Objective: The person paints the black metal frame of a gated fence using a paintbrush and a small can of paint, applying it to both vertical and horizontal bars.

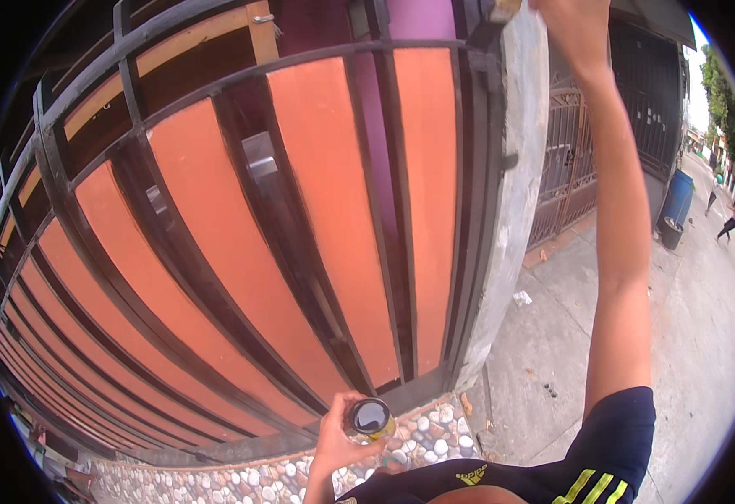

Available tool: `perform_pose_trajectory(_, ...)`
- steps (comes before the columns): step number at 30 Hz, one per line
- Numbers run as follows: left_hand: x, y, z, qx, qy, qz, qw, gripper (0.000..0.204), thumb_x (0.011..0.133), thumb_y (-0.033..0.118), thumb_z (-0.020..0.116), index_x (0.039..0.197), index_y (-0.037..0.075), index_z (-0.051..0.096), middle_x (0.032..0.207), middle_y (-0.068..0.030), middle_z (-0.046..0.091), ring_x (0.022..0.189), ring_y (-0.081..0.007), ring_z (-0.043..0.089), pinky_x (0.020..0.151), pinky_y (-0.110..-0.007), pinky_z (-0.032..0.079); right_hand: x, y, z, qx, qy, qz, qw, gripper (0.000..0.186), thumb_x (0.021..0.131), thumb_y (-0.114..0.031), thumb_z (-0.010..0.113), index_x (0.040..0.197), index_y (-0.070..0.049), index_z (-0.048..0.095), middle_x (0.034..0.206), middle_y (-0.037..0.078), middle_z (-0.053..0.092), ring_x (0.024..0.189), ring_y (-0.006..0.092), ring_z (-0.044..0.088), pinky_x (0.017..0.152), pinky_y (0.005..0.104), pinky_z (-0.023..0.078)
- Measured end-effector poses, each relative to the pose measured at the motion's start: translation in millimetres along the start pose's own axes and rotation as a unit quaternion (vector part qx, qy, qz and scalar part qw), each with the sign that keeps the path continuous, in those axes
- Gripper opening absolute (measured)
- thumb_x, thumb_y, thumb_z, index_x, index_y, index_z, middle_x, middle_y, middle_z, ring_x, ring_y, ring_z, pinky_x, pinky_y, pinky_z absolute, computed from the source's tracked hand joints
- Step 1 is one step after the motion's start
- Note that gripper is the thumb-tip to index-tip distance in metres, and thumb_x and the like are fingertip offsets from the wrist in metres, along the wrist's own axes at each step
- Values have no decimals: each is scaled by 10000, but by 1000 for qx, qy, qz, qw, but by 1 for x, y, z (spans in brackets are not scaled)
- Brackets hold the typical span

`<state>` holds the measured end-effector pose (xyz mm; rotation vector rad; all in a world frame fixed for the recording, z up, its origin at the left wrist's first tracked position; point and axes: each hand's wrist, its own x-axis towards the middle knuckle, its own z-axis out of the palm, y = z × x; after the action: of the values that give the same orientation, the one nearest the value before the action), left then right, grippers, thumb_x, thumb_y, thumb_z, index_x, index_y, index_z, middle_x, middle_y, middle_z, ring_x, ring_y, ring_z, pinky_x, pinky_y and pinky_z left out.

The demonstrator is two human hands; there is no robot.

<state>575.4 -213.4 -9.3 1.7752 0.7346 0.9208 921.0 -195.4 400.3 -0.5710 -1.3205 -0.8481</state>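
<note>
My left hand (342, 437) is wrapped round a small open paint can (381, 430) with dark, shiny liquid inside and some yellow on its side. I hold it low, close to my body, in front of the pebbled base. My right arm is stretched up to the top edge of the picture, where my right hand (575, 34) is partly cut off. A tan tip, apparently of a paintbrush (506, 9), shows beside its fingers at the top of the dark metal gate post (483, 63). Dark bars and orange panels (325, 168) make up the gate.
A grey concrete pillar (514, 168) stands at the gate's right end. Below runs a pebble-covered wall (241, 483). Along the pavement at right are a brown gate (564, 151), a blue barrel (678, 200) and a black bin (671, 233). Two people (730, 223) are far down the street.
</note>
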Motion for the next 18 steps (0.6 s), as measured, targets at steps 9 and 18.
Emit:
perform_pose_trajectory(9,-134,-8,60,-20,112,25,993,675,621,31,789,1153,56,374,1102,-83,479,999,-159,561,879,-297,467,-577,-81,-261,-132,-209,599,762,323,937,-336,616,864,-27,558,592,51,567,518,149,601,524,321,459)
perform_pose_trajectory(18,-284,19,75,24,177,-52,983,689,615,21,755,1180,64,363,1124,-94,465,1028,-176,546,897,-312,459,-806,-513,-767,-475,292,776,295,213,788,-163,585,896,-5,491,752,145,604,657,240,638,568,385,505)
